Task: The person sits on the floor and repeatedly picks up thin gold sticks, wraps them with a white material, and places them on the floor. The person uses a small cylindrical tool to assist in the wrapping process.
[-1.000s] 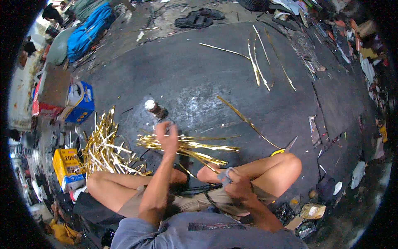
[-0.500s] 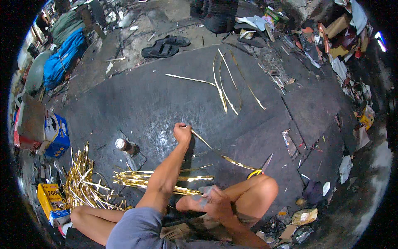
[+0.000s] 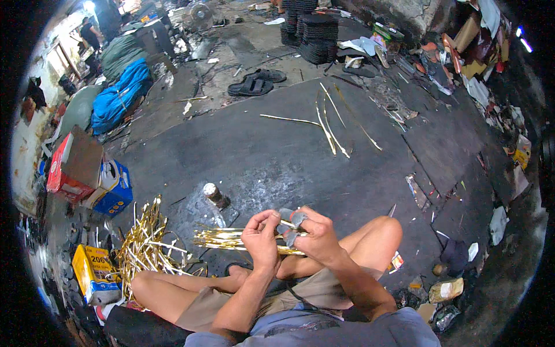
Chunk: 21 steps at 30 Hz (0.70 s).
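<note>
My left hand (image 3: 263,234) and my right hand (image 3: 315,234) are close together in front of my lap. Grey wrappings cover some fingertips of the right one. Both sets of fingers are closed around a short visible piece of gold strip (image 3: 285,223); its remainder is hidden by the hands. Just left of them, a bundle of shiny gold strips (image 3: 219,238) lies on the dark mat, partly behind my left hand. Farther left is a tangled heap of gold and white strips (image 3: 147,240). A pointed metal blade tip (image 3: 392,210) shows behind my right knee.
Several loose strips (image 3: 326,130) lie ahead on the dark mat (image 3: 202,144). A white-topped cylinder (image 3: 215,195) stands left of centre. Boxes, including a blue one (image 3: 114,188) and a yellow one (image 3: 95,272), line the left. Black sandals (image 3: 254,85) sit beyond the mat; scraps litter the right.
My left hand has come back from its forward reach with the strip and now meets my right hand, which has lifted from near the bundle. The whole view has shifted slightly.
</note>
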Each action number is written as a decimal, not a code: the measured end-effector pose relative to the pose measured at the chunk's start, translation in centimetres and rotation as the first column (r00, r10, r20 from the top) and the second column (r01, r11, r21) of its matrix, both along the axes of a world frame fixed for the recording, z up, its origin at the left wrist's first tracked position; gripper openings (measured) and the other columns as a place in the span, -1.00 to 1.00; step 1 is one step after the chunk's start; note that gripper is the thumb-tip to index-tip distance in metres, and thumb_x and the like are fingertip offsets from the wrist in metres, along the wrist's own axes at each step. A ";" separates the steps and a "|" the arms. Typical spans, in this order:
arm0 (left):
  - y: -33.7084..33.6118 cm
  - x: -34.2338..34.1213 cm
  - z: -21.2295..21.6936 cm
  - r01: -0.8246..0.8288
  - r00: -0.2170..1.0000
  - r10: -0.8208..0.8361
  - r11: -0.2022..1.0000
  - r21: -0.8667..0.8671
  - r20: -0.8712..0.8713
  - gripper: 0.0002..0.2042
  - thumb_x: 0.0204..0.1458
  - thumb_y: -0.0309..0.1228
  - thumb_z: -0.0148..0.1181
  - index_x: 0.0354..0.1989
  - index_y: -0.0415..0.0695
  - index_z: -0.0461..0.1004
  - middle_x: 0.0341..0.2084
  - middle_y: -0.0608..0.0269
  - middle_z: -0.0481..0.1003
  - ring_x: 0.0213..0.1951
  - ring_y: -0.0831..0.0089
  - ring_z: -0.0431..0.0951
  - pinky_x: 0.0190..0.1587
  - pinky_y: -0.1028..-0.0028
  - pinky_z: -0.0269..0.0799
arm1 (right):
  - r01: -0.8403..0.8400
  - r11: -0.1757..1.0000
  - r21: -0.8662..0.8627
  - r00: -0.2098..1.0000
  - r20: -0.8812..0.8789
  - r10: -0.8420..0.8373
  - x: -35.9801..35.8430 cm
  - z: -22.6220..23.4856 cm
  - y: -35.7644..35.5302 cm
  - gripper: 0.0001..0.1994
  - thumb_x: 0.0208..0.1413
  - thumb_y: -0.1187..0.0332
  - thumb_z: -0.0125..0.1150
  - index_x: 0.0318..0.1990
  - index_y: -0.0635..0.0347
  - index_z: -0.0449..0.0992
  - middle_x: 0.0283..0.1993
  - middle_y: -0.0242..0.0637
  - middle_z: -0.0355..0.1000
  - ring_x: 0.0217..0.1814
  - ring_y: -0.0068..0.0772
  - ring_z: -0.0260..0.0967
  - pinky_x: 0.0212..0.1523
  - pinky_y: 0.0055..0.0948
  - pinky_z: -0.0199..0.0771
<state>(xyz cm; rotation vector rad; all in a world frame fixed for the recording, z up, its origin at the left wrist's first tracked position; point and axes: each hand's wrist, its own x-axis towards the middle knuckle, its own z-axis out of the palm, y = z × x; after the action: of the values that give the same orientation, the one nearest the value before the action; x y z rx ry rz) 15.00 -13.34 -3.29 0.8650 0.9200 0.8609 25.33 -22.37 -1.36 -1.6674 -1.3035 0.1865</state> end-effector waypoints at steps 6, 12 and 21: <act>0.1 -3.0 0.0 -0.048 0.995 0.051 0.998 -0.040 0.080 -0.79 0.10 -0.57 0.32 -0.09 -0.33 0.58 -0.29 0.22 0.60 -0.31 0.59 0.55 -0.24 0.60 0.46 | 0.008 1.000 -0.014 0.995 -0.101 -0.010 -2.7 1.1 0.8 -0.81 -0.15 0.41 0.44 -0.35 0.26 0.61 -0.30 -0.21 0.51 -0.30 -0.17 0.52 -0.36 -0.27 0.53; 0.5 -5.2 0.2 0.117 0.927 -0.026 0.967 -0.226 0.373 -0.79 0.13 -0.56 0.28 -0.07 -0.33 0.57 -0.27 0.27 0.58 -0.30 0.62 0.53 -0.22 0.60 0.48 | -0.061 0.993 0.102 0.985 0.164 0.044 -4.2 3.4 1.9 -0.85 -0.29 0.40 0.40 -0.48 0.14 0.59 -0.34 -0.26 0.51 -0.36 -0.23 0.48 -0.46 -0.32 0.47; 4.6 -9.2 -0.3 0.077 0.948 -0.046 0.993 -0.087 0.314 -0.95 0.05 -0.55 0.36 -0.38 -0.23 0.60 -0.46 0.26 0.60 -0.43 0.57 0.52 -0.30 0.56 0.43 | -0.105 0.993 0.045 0.991 0.083 0.101 -6.7 2.7 2.6 -0.80 -0.27 0.48 0.45 -0.41 0.27 0.60 -0.53 -0.24 0.40 -0.58 -0.29 0.35 -0.56 -0.35 0.31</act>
<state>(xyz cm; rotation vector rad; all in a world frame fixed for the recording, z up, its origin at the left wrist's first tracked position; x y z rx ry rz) 5.82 -8.77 -3.57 0.6459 0.6490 0.8612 18.60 -19.79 1.33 -1.5814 -1.4453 0.1479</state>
